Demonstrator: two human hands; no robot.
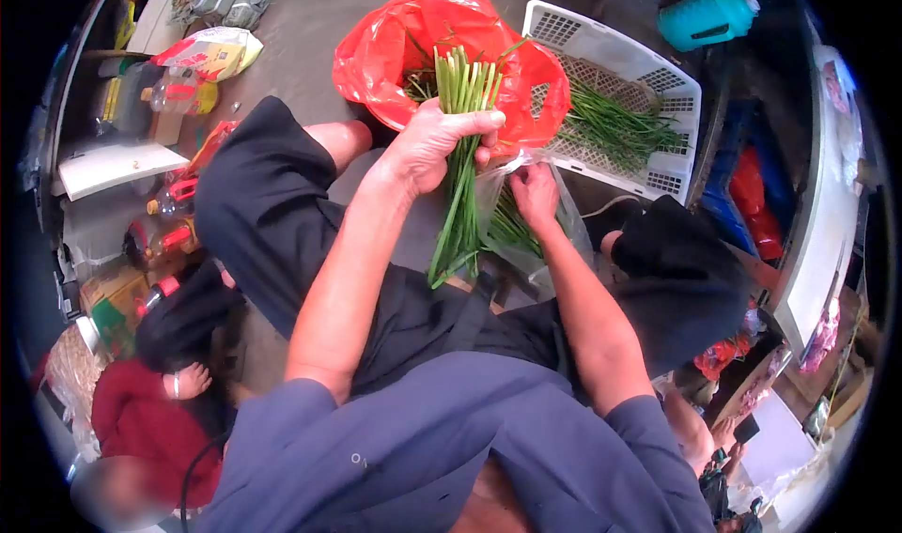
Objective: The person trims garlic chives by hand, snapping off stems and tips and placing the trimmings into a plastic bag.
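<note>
My left hand (437,145) is closed around a bunch of garlic chives (457,200), thumb across the front. Their pale cut ends point up and away from me; the green leaves hang down between my knees. Beside it, my right hand (536,195) has its fingers curled at the mouth of a clear plastic bag (570,228). More green stalks show through the bag's film, and my right fingertips are partly hidden. Just beyond my left hand stands an open red plastic bag (376,49) with some greens inside.
A white plastic crate (611,35) with loose green stalks stands beyond my right hand. A teal jug (707,18) lies behind it, and a blue crate (742,171) is at the right. Bottles (174,237) line the left side, near a person in a red sleeve (141,411).
</note>
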